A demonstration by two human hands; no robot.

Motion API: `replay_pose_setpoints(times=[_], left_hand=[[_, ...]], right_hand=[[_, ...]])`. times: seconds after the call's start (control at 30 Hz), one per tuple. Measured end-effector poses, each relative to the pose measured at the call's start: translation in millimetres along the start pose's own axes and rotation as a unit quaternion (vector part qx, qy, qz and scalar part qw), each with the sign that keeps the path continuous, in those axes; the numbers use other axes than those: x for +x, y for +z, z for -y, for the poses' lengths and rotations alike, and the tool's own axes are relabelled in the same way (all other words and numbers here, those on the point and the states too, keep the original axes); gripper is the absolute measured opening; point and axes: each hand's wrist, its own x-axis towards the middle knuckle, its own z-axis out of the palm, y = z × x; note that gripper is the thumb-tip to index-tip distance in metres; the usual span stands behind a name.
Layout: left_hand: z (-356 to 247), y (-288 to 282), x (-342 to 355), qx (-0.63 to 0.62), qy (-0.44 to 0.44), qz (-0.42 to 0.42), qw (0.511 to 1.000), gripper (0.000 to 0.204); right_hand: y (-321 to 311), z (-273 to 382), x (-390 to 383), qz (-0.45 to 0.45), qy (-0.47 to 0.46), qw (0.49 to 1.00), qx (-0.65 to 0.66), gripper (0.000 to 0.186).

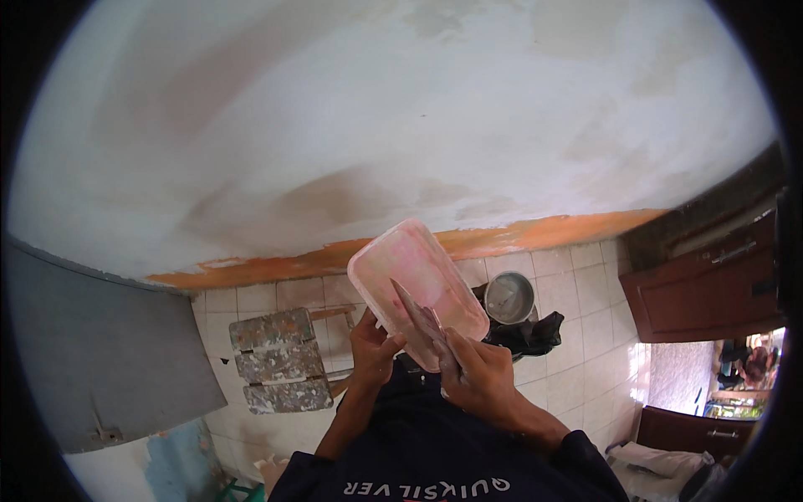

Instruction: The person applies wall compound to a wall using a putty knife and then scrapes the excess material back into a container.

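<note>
Mid-frame, the left hand is gripping the lower-left edge of a pink tray, while the right hand is clasping a flat-bladed tool over it. A round container is standing just right of the tray, a paint-spattered stool lower left.

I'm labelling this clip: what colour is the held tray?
The tray is pale pink with whitish patches; it shows in the head view.

Putty knife over tray, stool to the left, bucket to the right, wall ahead.
</note>
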Motion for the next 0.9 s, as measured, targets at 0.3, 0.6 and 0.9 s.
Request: replay_pose_setpoints(times=[0.3,0.6,0.9], left_hand=[[16.7,-3.9,-7.5,-0.068,-0.045,-0.001,0.997,0.064],[17.0,0.9,-12.0,-0.069,-0.147,0.005,0.987,0.056],[18.1,3.6,-15.2,-0.068,-0.138,-0.005,0.988,0.061]], right_hand=[[-3.0,-3.9,22.9,-0.081,0.039,0.996,-0.025,0.028],[-14.0,-0.6,27.1,0.068,0.078,0.995,0.001,0.023],[-23.1,2.9,25.7,0.026,0.131,0.991,0.010,0.020]])
